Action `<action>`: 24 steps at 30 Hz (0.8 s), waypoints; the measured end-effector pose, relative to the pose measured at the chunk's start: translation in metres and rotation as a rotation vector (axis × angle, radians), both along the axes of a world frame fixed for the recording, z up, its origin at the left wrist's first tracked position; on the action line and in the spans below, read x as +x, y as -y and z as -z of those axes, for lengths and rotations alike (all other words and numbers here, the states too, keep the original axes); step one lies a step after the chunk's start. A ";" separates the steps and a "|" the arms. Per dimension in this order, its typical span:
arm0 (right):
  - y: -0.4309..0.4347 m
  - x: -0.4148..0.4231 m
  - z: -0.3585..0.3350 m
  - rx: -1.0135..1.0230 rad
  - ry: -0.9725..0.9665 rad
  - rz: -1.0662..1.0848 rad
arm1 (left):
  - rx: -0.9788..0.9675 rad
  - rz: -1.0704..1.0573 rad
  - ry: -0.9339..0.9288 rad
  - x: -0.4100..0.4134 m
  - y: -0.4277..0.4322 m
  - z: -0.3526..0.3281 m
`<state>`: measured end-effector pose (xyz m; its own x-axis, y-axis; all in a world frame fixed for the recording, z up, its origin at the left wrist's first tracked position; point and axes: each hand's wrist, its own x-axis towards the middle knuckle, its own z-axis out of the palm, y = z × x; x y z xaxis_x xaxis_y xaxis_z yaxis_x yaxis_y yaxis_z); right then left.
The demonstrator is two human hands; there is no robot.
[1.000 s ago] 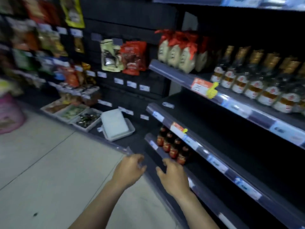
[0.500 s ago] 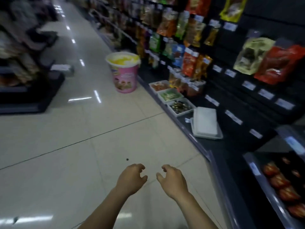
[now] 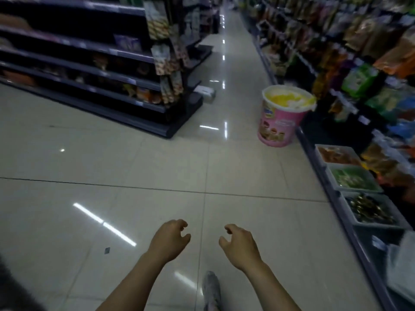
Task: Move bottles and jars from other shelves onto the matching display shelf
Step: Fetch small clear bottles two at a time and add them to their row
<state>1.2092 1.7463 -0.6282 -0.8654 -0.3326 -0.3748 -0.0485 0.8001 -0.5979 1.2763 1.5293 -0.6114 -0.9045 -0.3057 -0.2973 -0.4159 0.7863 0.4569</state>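
Note:
No bottle or jar shows in the head view at this moment. My left hand [image 3: 168, 240] and my right hand [image 3: 238, 244] hang side by side over the pale tiled floor [image 3: 157, 167], low in the middle of the view. Both hold nothing, with fingers loosely curled and apart. One shoe [image 3: 211, 290] shows below, between my forearms.
A pink tub [image 3: 280, 118] with yellow contents stands on the floor against the right-hand shelving. Several white trays [image 3: 354, 179] of goods line that shelving's base, with hanging snack bags [image 3: 359, 79] above. A dark shelf unit [image 3: 94, 70] fills the upper left; the aisle runs between.
The view has swung left, away from the bottle shelves and down the aisle. The bottles have left the frame. My hands keep the same pose in front of me.

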 end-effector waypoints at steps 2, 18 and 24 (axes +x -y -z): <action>0.034 -0.048 -0.002 -0.033 0.007 -0.064 | -0.028 -0.056 0.004 -0.033 0.029 -0.006; 0.352 -0.283 -0.017 -0.065 0.012 -0.511 | -0.036 -0.521 -0.026 -0.188 0.301 -0.015; 0.514 -0.355 -0.016 -0.003 0.004 -0.594 | 0.071 -0.533 -0.031 -0.251 0.436 0.004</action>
<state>0.8544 1.2321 -0.6121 -0.5290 -0.7607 -0.3761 -0.4852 0.6347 -0.6014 1.0255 1.0931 -0.6157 -0.6383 -0.7048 -0.3096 -0.7343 0.4367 0.5197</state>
